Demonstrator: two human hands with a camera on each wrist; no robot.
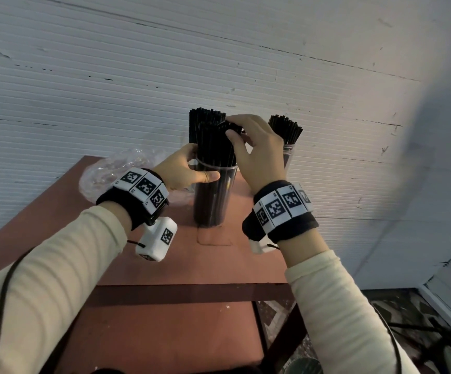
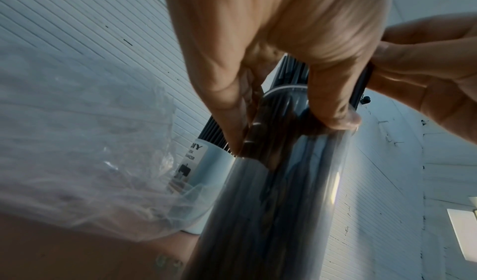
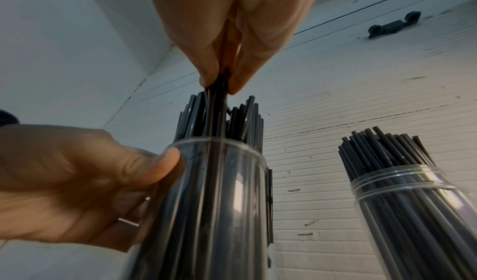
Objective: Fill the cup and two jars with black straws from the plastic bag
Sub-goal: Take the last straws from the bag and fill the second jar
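Observation:
A tall clear jar (image 1: pixel 213 195) (image 2: pixel 278 182) (image 3: pixel 214 203) packed with black straws (image 1: pixel 213 141) (image 3: pixel 219 117) stands on the reddish table (image 1: pixel 170 265). My left hand (image 1: pixel 184 171) (image 2: pixel 271 60) (image 3: pixel 77 182) grips it just below the rim. My right hand (image 1: pixel 248 147) (image 3: pixel 219 50) pinches a few straws upright above the jar's mouth. A second clear jar (image 1: pixel 287 155) (image 3: pixel 413 213) full of straws stands to the right. Behind the near jar is a white cup (image 2: pixel 206 162) with straws (image 1: pixel 200 122). The crumpled clear plastic bag (image 1: pixel 116 168) (image 2: pixel 90 152) lies at the left.
A white ribbed wall (image 1: pixel 165 63) rises right behind the table. The table's front edge and dark frame (image 1: pixel 192 292) are near me, with patterned floor (image 1: pixel 381 333) below on the right. Cables run from both wrist cameras.

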